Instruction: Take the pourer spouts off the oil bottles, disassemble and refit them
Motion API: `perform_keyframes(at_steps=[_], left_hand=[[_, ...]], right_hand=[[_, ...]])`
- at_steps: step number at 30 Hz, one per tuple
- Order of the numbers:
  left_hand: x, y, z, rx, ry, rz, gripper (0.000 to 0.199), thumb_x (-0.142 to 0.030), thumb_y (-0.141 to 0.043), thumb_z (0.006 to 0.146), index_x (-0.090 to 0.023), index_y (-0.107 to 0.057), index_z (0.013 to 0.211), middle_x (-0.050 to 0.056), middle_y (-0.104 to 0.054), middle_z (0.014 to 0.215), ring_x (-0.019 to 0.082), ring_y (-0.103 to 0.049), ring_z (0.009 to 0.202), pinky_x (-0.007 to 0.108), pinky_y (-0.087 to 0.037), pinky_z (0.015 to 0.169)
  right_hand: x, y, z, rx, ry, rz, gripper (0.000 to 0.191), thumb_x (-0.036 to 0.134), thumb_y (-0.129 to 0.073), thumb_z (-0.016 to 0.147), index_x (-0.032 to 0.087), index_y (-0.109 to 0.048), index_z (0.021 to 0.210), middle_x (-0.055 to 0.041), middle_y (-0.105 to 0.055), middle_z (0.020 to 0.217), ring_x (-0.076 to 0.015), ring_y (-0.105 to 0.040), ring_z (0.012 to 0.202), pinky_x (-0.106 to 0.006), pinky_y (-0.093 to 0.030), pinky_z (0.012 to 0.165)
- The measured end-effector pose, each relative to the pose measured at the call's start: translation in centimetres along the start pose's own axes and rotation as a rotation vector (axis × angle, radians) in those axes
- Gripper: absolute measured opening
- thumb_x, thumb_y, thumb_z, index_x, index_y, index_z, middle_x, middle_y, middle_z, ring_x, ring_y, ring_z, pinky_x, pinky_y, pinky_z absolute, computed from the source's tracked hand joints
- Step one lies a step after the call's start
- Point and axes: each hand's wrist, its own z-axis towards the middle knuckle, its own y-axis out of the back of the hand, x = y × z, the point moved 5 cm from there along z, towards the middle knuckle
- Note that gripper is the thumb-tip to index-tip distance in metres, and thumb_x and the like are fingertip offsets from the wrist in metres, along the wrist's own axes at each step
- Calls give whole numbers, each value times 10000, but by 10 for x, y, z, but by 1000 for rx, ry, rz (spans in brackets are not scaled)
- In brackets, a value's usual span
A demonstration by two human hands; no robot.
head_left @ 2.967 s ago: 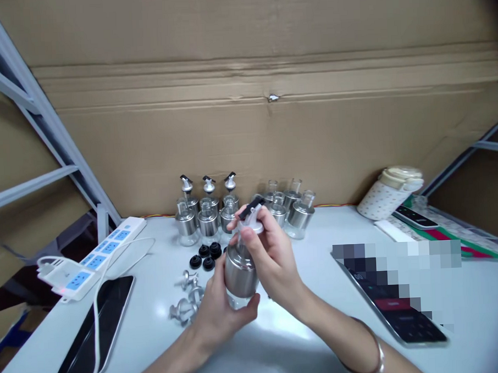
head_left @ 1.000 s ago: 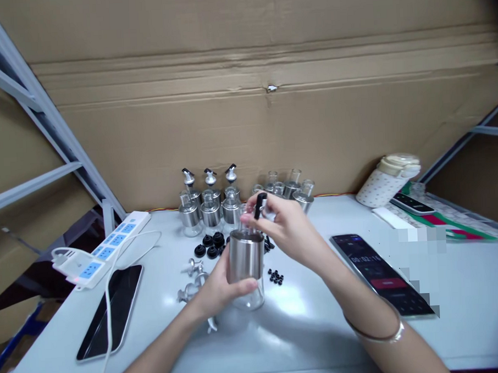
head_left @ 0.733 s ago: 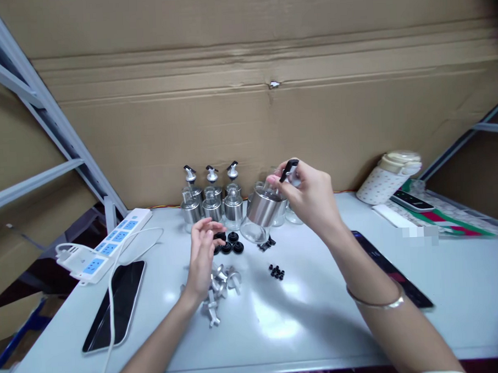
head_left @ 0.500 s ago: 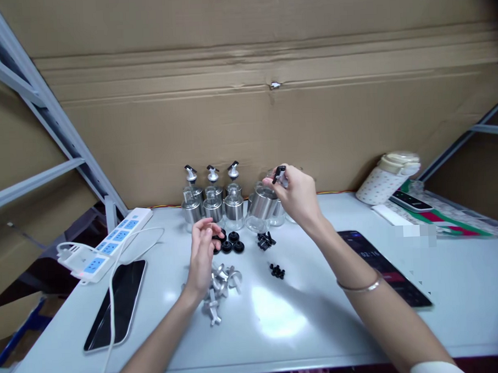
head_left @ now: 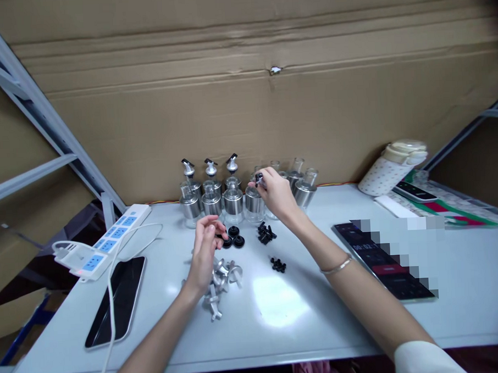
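My right hand (head_left: 276, 193) pinches a small spout (head_left: 259, 178) with a black tip, over the neck of a glass bottle (head_left: 254, 203) with a metal sleeve. Whether the spout touches the bottle is hidden by the fingers. My left hand (head_left: 204, 251) hovers with bent, spread fingers beside the black round caps (head_left: 238, 241), partly covering them. Silver metal spouts (head_left: 222, 268) lie in a pile by its wrist. Black levers (head_left: 266, 233) and tiny black pieces (head_left: 278, 265) lie in two heaps. Three bottles at the back left bear silver spouts with black levers (head_left: 210, 165).
A power strip (head_left: 119, 233) with a white cable and a dark phone (head_left: 117, 299) lie at left. On the right are a tablet-like timer (head_left: 369, 252), a white patterned flask (head_left: 382, 172) and another device (head_left: 415, 191). Cardboard (head_left: 188, 123) stands behind the bottles.
My right hand has moved left and slightly down with the spout. The bottle that was tilted near it now stands upright. My left hand has barely moved.
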Motion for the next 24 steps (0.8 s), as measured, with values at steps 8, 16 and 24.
perform_keyframes(at_steps=[8,16,24], left_hand=[[2,0,0,13,2,15,321,-464,-525,860,-203,-457,1033,11,-514,855,132,-503,736,251,-348,610],[6,0,1,43,0,71,334,-462,-529,850,-194,-453,1035,11,-518,867,129,-510,741,250,-353,613],[9,-8,-5,180,-48,361,442,-233,-633,775,-222,-442,1173,77,-561,1150,182,-564,947,270,-413,722]], right_hand=[[-11,-16,0,41,-17,28,159,184,-453,908,157,-600,961,-129,-638,1041,-232,-641,830,-305,-447,681],[-19,-11,-1,-59,-31,135,173,291,-537,894,168,-597,1001,-140,-598,1097,-240,-596,931,-361,-469,799],[47,11,-53,-82,95,361,192,371,-629,828,203,-722,843,-33,-463,777,-173,-515,718,-311,-469,631]])
